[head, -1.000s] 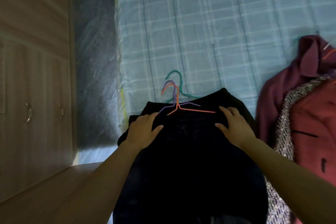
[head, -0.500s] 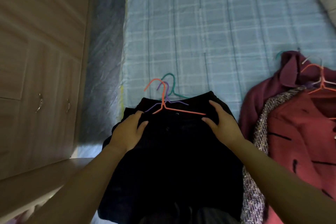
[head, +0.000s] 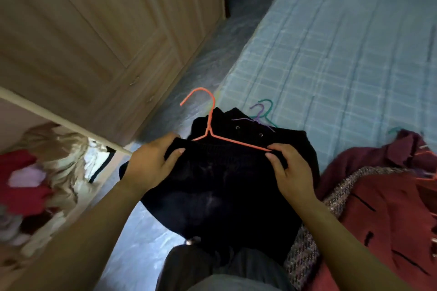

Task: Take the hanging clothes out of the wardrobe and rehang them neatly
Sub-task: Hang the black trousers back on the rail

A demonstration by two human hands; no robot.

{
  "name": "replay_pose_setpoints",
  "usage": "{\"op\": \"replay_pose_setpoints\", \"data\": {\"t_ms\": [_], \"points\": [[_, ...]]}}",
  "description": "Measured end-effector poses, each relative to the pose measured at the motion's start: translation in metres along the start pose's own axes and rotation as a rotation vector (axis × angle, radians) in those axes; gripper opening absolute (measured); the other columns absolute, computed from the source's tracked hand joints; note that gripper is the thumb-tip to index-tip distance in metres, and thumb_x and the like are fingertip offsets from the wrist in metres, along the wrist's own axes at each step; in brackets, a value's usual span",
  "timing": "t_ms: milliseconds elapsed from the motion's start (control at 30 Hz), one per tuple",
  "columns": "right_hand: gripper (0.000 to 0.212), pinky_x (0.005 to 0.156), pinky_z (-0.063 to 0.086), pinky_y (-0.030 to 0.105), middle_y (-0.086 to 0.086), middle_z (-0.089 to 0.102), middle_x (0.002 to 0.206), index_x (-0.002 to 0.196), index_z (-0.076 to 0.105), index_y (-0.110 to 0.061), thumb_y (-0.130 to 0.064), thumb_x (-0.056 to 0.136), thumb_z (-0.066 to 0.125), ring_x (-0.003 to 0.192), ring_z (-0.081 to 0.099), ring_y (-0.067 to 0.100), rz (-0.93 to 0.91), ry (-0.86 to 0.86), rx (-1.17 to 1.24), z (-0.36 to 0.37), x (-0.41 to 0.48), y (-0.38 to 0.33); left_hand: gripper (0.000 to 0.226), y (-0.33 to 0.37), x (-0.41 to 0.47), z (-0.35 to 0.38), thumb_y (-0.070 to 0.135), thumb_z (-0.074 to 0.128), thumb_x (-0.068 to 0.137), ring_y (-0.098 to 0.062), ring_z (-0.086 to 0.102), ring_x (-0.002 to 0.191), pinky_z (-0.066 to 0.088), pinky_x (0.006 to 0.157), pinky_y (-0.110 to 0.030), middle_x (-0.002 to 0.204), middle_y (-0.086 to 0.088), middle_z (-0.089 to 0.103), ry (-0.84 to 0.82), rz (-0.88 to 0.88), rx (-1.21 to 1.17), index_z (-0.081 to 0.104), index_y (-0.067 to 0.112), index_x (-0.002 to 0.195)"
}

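You hold a black garment [head: 224, 184] by both shoulders, an orange hanger [head: 208, 130] across its top.
Your left hand [head: 151, 165] grips the left shoulder, fingers curled round the cloth. Your right hand [head: 290, 172] pinches the right shoulder at the hanger's end. The garment is at the bed's [head: 343, 54] near edge, a purple hanger [head: 259, 111] and a green hanger [head: 269, 106] just behind it and a red coat [head: 390, 208] beside it.
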State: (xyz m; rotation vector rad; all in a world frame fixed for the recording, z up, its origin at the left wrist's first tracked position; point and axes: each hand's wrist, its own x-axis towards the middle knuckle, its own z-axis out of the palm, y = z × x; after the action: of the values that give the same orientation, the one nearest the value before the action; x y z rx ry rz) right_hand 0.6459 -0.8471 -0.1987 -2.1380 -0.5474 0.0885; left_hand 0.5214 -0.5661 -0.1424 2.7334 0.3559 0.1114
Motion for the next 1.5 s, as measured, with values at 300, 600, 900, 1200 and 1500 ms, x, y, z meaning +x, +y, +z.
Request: {"op": "replay_pose_setpoints", "data": {"t_ms": [300,600,900,1200,1500], "points": [[0.02,0.067,0.04,0.008,-0.013,0.057,0.097,0.104,0.06,-0.028,-0.038,0.093,0.047,0.084,0.052,-0.004,-0.331,-0.106,-0.012,0.061,-0.049,-0.1,0.044,-0.059,-0.153,-0.053,0.063,0.044,0.076,-0.017,0.064,0.083,0.046,0.072,-0.029,0.087,0.009,0.068,0.297,-0.293,-0.164,0.061,0.03,0.099],[0.022,0.074,0.043,0.011,-0.003,0.062,0.091,0.096,0.069,-0.016,-0.032,0.09,0.055,0.081,0.059,0.008,-0.575,-0.216,0.16,0.177,-0.136,-0.245,0.039,-0.146,-0.353,-0.129,0.056,0.059,0.075,-0.008,0.063,0.084,0.042,0.07,-0.019,0.089,0.015,0.066,0.561,-0.529,-0.17,0.063,0.027,0.1],[0.009,0.077,0.041,0.009,-0.01,0.064,0.093,0.093,0.067,-0.02,-0.026,0.088,0.062,0.09,0.058,-0.002,-0.611,-0.387,0.31,0.267,-0.143,-0.385,0.031,-0.217,-0.431,-0.212,0.054,0.064,0.072,-0.001,0.063,0.087,0.048,0.077,-0.024,0.088,0.018,0.068,0.882,-0.63,-0.149,0.065,0.031,0.092],[0.021,0.063,0.038,0.004,-0.023,0.065,0.08,0.083,0.063,-0.043,-0.023,0.089,0.062,0.06,0.055,-0.002,-0.683,-0.398,0.459,0.36,-0.051,-0.547,0.023,-0.324,-0.387,-0.349,0.045,0.071,0.076,-0.008,0.063,0.082,0.052,0.069,-0.034,0.086,0.015,0.066,1.101,-0.614,-0.057,0.063,0.029,0.091],[0.016,0.063,0.042,0.015,-0.022,0.063,0.095,0.098,0.068,-0.036,-0.04,0.085,0.059,0.079,0.059,0.004,-1.047,0.043,0.517,0.388,0.104,-0.762,0.022,-0.417,-0.271,-0.555,0.05,0.068,0.076,-0.006,0.062,0.081,0.05,0.068,-0.034,0.082,0.016,0.065,1.353,-0.454,0.048,0.06,0.032,0.085]]}}
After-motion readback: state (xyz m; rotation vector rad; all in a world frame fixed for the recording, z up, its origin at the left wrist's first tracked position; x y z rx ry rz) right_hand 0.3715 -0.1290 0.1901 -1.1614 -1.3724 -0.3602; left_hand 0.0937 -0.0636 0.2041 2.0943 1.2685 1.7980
